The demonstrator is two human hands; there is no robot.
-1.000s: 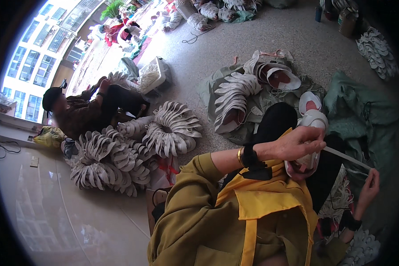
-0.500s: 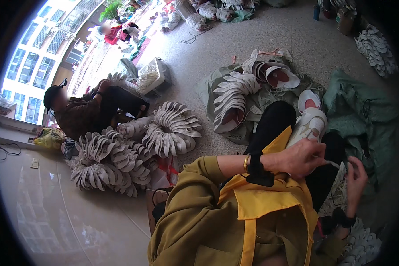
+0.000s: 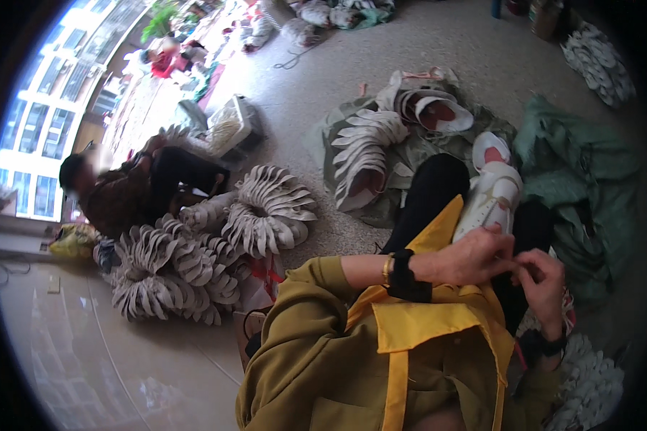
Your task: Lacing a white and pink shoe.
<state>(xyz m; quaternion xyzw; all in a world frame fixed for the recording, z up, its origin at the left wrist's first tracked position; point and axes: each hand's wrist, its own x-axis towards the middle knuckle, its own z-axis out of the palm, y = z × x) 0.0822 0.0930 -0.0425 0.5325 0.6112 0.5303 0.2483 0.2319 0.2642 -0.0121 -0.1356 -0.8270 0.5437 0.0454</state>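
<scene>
Slip hazard: white shoe (image 3: 494, 195) between legs (image 3: 434, 197)
Fingers of left hand (image 3: 471, 256) and right hand (image 3: 545, 284) are curled; closure and hold cannot be told. Shoe may be dislodged if legs are parted.

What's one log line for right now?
left hand: by white shoe; right hand: close beside left hand; grip: unclear; green sack: right of white shoe

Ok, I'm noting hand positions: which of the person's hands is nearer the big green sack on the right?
Right. The right hand is just off the lower left side of the green sack; the left hand is farther left, by a white shoe upper.
</scene>
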